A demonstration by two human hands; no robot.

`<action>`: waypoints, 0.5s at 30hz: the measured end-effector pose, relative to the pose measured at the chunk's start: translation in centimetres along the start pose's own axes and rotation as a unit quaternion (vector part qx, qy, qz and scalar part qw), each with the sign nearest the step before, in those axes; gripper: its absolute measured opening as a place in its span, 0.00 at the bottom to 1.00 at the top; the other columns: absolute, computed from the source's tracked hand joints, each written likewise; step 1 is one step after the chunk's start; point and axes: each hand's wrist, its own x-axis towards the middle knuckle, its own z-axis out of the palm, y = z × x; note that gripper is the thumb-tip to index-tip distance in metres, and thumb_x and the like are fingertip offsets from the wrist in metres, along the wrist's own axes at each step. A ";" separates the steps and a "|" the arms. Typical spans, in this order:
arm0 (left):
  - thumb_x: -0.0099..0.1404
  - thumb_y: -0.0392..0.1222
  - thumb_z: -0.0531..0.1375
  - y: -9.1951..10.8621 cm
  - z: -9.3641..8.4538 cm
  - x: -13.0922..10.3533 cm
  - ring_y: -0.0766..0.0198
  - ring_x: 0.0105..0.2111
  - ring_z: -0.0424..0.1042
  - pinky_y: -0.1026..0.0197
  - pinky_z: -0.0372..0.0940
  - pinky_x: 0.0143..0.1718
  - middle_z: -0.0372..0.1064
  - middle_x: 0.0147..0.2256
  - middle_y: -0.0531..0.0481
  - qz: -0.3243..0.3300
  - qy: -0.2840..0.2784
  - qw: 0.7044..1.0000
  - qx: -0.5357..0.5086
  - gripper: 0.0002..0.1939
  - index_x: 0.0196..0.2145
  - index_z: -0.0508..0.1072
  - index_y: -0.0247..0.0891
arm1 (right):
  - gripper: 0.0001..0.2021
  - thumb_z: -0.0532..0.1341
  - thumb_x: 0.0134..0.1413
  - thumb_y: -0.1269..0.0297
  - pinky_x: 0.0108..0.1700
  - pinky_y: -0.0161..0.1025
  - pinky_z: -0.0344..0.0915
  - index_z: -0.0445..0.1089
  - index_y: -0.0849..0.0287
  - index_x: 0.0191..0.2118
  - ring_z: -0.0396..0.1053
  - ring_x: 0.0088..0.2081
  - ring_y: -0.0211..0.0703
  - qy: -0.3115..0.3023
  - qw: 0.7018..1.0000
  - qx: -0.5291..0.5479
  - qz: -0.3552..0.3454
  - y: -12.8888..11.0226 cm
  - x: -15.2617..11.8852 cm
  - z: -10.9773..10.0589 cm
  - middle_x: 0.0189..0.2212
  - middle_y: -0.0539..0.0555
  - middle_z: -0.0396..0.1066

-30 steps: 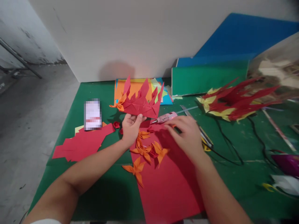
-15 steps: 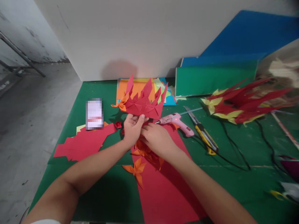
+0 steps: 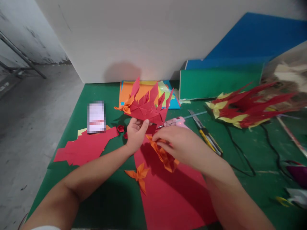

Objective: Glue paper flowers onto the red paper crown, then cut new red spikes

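A: What was laid out below the fingers?

B: The green table (image 3: 107,195), with a red sheet (image 3: 177,198) spread under the right fingers.

A: And the spiked red paper piece (image 3: 148,110)?

B: It was pinched along its lower edge between thumb and fingers of the left hand (image 3: 135,135), and was tilted above them. Its folds could be creased or bent if that narrow grip were tightened.

A: Was the glue gun (image 3: 177,122) a worry?

B: It was seen just beyond the right fingertips, with a light lit on it. If its tip was hot, skin or paper could be burned by a small slip.

A: The orange folded pieces (image 3: 165,158)?

B: Their upper end was held in the nearly closed right hand (image 3: 189,143). Since the rest was left hanging, a petal could be torn or snagged.

A: Anything smaller?

B: A small red flower (image 3: 120,128), left of the left fingers, easily brushed aside.
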 end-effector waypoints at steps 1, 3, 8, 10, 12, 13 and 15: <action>0.48 0.52 0.71 0.0 0.0 -0.1 0.67 0.28 0.76 0.63 0.72 0.34 0.76 0.29 0.52 0.007 -0.004 1.000 -0.001 0.20 0.33 0.71 0.37 | 0.10 0.55 0.57 0.73 0.37 0.37 0.59 0.73 0.56 0.35 0.71 0.36 0.41 0.014 1.000 0.021 -0.014 -0.1 -0.3 -0.5 0.34 0.50 0.76; 0.50 0.51 0.70 -0.1 0.0 -0.3 0.67 0.30 0.76 0.64 0.71 0.35 0.76 0.31 0.51 0.018 -0.015 1.000 -0.009 0.19 0.34 0.72 0.38 | 0.09 0.56 0.58 0.72 0.38 0.35 0.60 0.73 0.54 0.35 0.71 0.36 0.38 0.013 0.996 0.070 -0.055 -0.3 -0.7 -1.1 0.34 0.48 0.76; 0.52 0.50 0.70 -0.1 -0.1 -0.5 0.65 0.36 0.75 0.63 0.70 0.40 0.76 0.36 0.49 0.030 -0.037 0.999 -0.023 0.17 0.35 0.73 0.38 | 0.08 0.58 0.57 0.72 0.37 0.31 0.61 0.72 0.53 0.35 0.71 0.34 0.34 -0.037 0.984 0.125 -0.123 -1.0 -1.3 -1.7 0.32 0.45 0.76; 0.53 0.50 0.69 -0.1 -0.2 -0.6 0.65 0.36 0.75 0.63 0.69 0.39 0.76 0.36 0.49 0.026 -0.041 0.999 -0.020 0.17 0.36 0.73 0.39 | 0.07 0.58 0.57 0.72 0.35 0.32 0.62 0.72 0.54 0.35 0.71 0.33 0.35 -0.007 0.987 0.095 -0.128 -1.0 -1.4 -1.8 0.32 0.46 0.75; 0.54 0.51 0.68 -0.1 -0.3 -0.7 0.65 0.34 0.74 0.63 0.69 0.37 0.76 0.36 0.49 0.019 -0.054 0.998 -0.011 0.17 0.37 0.73 0.39 | 0.07 0.57 0.59 0.71 0.35 0.33 0.62 0.71 0.55 0.35 0.72 0.34 0.36 0.060 0.988 0.043 -0.135 -0.6 -1.3 -2.0 0.33 0.49 0.76; 0.54 0.51 0.68 -0.1 -0.3 -0.8 0.66 0.33 0.74 0.64 0.68 0.36 0.75 0.35 0.50 0.018 -0.062 0.998 -0.006 0.18 0.38 0.72 0.39 | 0.07 0.56 0.59 0.70 0.35 0.34 0.63 0.71 0.55 0.35 0.72 0.35 0.37 0.103 0.985 0.010 -0.139 -0.4 -1.2 -2.1 0.34 0.50 0.76; 0.54 0.52 0.68 -0.3 -0.4 -0.9 0.66 0.31 0.73 0.64 0.67 0.34 0.75 0.33 0.51 0.022 -0.079 0.997 0.000 0.19 0.38 0.72 0.39 | 0.07 0.56 0.60 0.70 0.36 0.35 0.64 0.71 0.56 0.35 0.72 0.36 0.39 0.189 0.969 -0.058 -0.150 0.4 -1.0 -2.1 0.35 0.51 0.76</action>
